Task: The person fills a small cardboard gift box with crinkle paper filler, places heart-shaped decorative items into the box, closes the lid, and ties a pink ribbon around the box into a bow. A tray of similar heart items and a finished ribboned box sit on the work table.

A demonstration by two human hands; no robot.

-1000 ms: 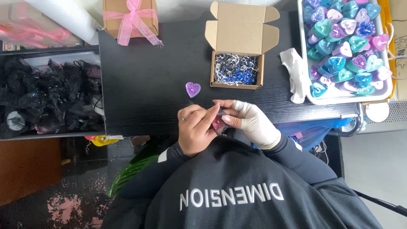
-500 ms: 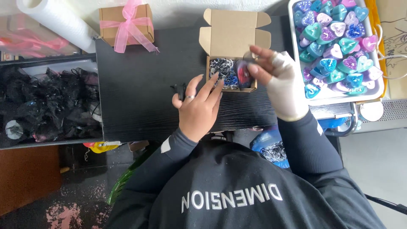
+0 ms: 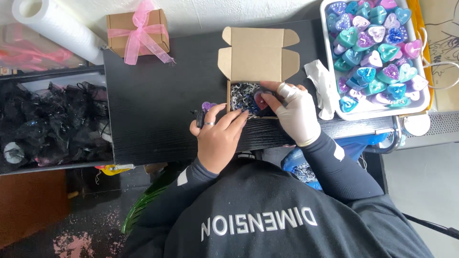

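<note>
An open brown cardboard box sits on the black table, with black and white shredded paper inside. My right hand, in a pale fingerless glove with rings, presses a dark red heart-shaped piece down into the paper filling. My left hand rests at the box's front left corner, fingers touching its edge. A small purple heart lies on the table just above my left hand's fingers.
A white tray full of several teal, purple and pink hearts stands at the right. A closed brown box tied with pink ribbon sits at the back left. A white roll and a bin of black mesh bags lie further left.
Both hands came up from near my chest to the open box. My right hand carried the red heart and lowered it into the shredded paper. My left hand moved to the box's front corner.
</note>
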